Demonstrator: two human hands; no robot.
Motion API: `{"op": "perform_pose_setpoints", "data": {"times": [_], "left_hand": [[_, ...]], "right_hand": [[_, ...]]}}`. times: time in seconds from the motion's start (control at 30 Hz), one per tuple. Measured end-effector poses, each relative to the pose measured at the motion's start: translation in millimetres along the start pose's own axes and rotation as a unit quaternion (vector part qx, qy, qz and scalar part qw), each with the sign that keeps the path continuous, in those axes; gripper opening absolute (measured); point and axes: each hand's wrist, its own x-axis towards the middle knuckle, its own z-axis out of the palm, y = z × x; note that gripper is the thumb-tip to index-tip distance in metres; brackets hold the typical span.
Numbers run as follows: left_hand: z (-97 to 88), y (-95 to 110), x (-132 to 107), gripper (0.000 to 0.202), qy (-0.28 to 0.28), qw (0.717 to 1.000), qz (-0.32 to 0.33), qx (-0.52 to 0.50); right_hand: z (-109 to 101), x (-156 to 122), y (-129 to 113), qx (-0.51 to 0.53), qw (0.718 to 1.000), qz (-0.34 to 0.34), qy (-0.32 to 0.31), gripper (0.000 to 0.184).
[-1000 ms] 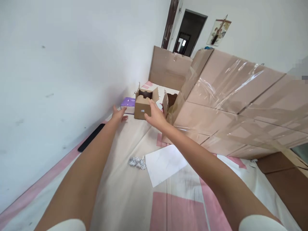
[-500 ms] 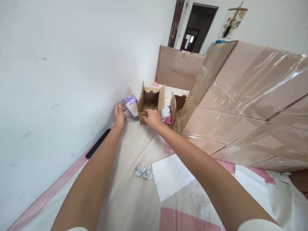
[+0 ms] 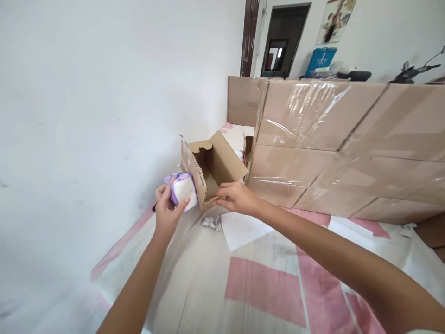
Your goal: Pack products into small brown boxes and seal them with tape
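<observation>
My left hand (image 3: 166, 211) is closed round a soft purple and white pack (image 3: 182, 189), lifted off the bed. Just to its right, my right hand (image 3: 236, 197) pinches the near edge of a small open cardboard box (image 3: 212, 164). The box is raised and tilted with its flaps up, and its brown inside shows. The pack sits right beside the box's left flap, outside the opening.
A pink and white sheet (image 3: 264, 287) covers the bed. A white sheet of paper (image 3: 243, 228) and a small crumpled scrap (image 3: 212, 223) lie below the box. Large taped cartons (image 3: 333, 148) are stacked on the right, and a white wall (image 3: 86, 116) runs along the left.
Both hands have pulled toward me. The left hand took the purple pack off the bed and lifted it. The right hand has raised and tilted the small box.
</observation>
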Motion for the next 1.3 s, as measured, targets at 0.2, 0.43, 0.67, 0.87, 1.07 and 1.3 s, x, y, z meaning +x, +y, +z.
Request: {"op": "perform_pose_setpoints", "data": {"times": [0.2, 0.43, 0.67, 0.87, 1.07, 1.3], "left_hand": [[-22.8, 63, -157, 0.059, -0.047, 0.959, 0.238, 0.150], [-15.9, 71, -316, 0.074, -0.249, 0.839, 0.365, 0.318], [35.5, 114, -358, 0.063, -0.268, 0.855, 0.363, 0.255], [27.0, 147, -330, 0.059, -0.294, 0.808, 0.373, 0.347], [15.9, 170, -316, 0.026, -0.335, 0.755, 0.392, 0.406], [-23.5, 188, -312, 0.017, -0.346, 0.745, 0.446, 0.354]], "right_hand": [[-40, -132, -64, 0.126, 0.990, -0.069, -0.002, 0.023], [-81, -286, -111, 0.186, 0.980, 0.054, -0.054, 0.065], [-86, -351, -115, 0.130, 0.980, 0.145, -0.040, 0.068], [-80, -350, -133, -0.018, 0.983, 0.180, 0.013, 0.060], [-56, -362, -127, -0.097, 0.980, 0.151, 0.089, 0.035], [-41, -386, -121, -0.068, 0.991, 0.071, 0.087, 0.035]]}}
